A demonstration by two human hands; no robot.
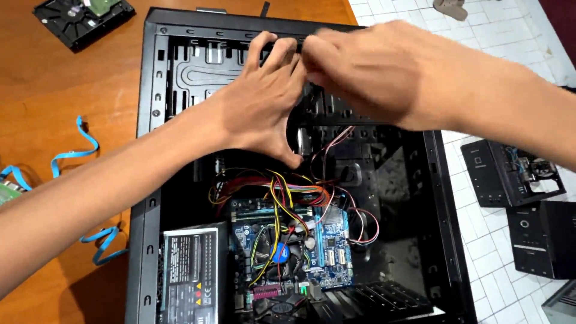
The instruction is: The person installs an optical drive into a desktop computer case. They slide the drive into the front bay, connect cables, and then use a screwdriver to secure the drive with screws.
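Note:
An open black computer case (146,180) lies on its side on a wooden table (60,96). My left hand (261,105) reaches into its far end, palm down and fingers spread, with the fingertips over a black bar at the top of the drive cage (336,114) and the thumb stretched toward the wires. My right hand (360,69) comes in from the right and hovers over the same cage. It is blurred, with its fingers curled next to my left fingertips, and its grip is hidden. Below lie a blue motherboard (333,243) and a bundle of coloured wires (288,192).
A grey power supply (192,276) sits in the case's near left corner. A bare hard drive (84,18) lies on the table at the far left, with blue flat cables (72,153) beside the case. Black case panels (510,174) rest on the white tiled floor at right.

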